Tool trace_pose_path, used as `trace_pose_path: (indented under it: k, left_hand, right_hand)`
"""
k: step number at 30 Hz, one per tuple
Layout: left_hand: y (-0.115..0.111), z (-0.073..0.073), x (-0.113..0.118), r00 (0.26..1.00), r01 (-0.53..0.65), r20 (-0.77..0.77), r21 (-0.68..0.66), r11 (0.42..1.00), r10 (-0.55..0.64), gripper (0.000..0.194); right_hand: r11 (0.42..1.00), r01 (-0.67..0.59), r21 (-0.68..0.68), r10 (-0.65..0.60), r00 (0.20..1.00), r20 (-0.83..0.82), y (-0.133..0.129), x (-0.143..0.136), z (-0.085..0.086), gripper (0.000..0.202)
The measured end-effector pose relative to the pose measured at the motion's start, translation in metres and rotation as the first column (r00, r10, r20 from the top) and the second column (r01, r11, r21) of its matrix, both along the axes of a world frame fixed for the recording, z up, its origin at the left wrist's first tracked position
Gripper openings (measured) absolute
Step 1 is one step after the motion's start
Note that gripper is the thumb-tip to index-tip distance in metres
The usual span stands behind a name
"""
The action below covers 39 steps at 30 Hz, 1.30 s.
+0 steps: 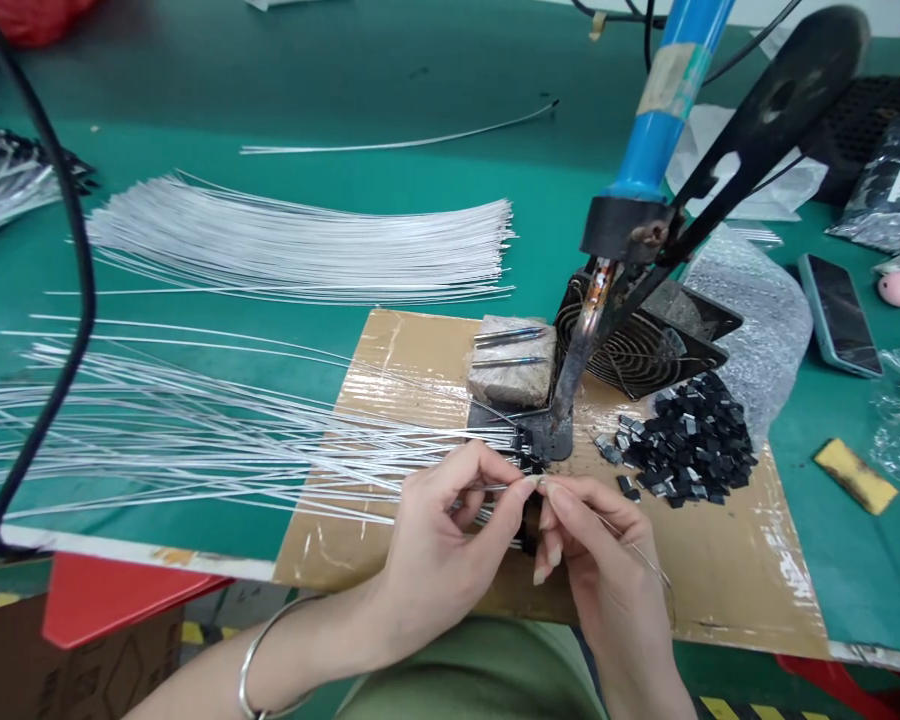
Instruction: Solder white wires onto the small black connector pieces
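My left hand is closed in a pinch on a thin white wire, whose end reaches the fingertips. Close beside it, my right hand pinches a thin grey solder wire that curves back over the hand. The fingertips of both hands meet or nearly meet, hiding whatever lies between them. Just beyond them, loose white wires end at small black parts. Above stands a blue-handled soldering iron, its tip pointing down near those parts. Both hands are over a brown cardboard sheet.
Small black connectors lie heaped at the right, near a black fan. A pale block bears metal tips. A bundle of white wires lies farther back. At right are a phone and a yellow sponge.
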<state>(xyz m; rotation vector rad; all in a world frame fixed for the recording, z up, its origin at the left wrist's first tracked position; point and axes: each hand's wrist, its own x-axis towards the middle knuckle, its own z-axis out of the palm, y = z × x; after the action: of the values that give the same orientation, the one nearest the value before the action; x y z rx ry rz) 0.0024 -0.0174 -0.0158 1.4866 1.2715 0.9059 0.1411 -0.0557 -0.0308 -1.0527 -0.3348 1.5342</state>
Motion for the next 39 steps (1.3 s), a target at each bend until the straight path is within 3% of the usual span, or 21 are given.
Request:
trace_pose_path:
  k: [12,15,18,19,21,22,24,26,30,34,39]
  left_hand:
    - [-0.005,-0.005,0.006,0.99,-0.041,0.126,-0.145,0.989,0.06,0.019]
    - [-0.002,-0.003,0.006,0.989,-0.052,0.129,-0.159,0.986,0.073,0.018]
    - [0.004,0.001,0.005,0.991,-0.076,0.095,-0.16,0.984,0.092,0.017]
    - [0.006,0.003,0.005,0.992,-0.079,0.086,-0.166,0.983,0.095,0.017]
    - [0.009,0.006,0.004,0.992,-0.077,0.086,-0.184,0.98,0.094,0.016]
    - [0.011,0.007,0.003,0.992,-0.074,0.09,-0.191,0.979,0.092,0.016]
    - [0.012,0.008,0.003,0.991,-0.068,0.099,-0.196,0.978,0.089,0.015]
    - [0.012,0.008,0.002,0.992,-0.064,0.095,-0.192,0.979,0.084,0.014]
    - [0.011,0.008,0.001,0.995,-0.049,0.073,-0.172,0.984,0.063,0.013]
    - [0.01,0.008,0.0,0.997,-0.034,0.065,-0.141,0.989,0.044,0.013]
    - [0.009,0.006,-0.002,0.998,-0.028,0.05,-0.128,0.991,0.035,0.014]
  right_hand:
    - [0.988,0.157,-0.007,-0.157,0.987,-0.026,0.001,-0.021,0.003,0.017]
    - [0.991,0.135,0.013,-0.135,0.991,-0.012,0.0,-0.018,0.004,0.017]
    - [0.991,0.084,0.105,-0.095,0.99,0.105,-0.009,0.003,0.001,0.047]
    - [0.983,0.103,0.154,-0.133,0.97,0.202,-0.012,0.013,-0.001,0.057]
    - [0.955,0.193,0.224,-0.28,0.833,0.478,-0.02,0.036,-0.005,0.058]
    - [0.937,0.23,0.263,-0.347,0.705,0.619,-0.024,0.048,-0.006,0.044]
    - [0.95,0.198,0.242,-0.307,0.436,0.846,-0.029,0.067,-0.009,0.019]
    - [0.972,0.085,0.22,-0.234,0.26,0.937,-0.03,0.082,-0.01,0.008]
    - [0.971,-0.163,0.172,-0.161,0.079,0.984,-0.025,0.093,-0.012,0.008]
    - [0.946,-0.287,0.148,-0.184,-0.103,0.977,-0.021,0.094,-0.012,0.012]
    - [0.966,-0.23,0.121,-0.15,-0.113,0.982,-0.023,0.093,-0.013,0.023]
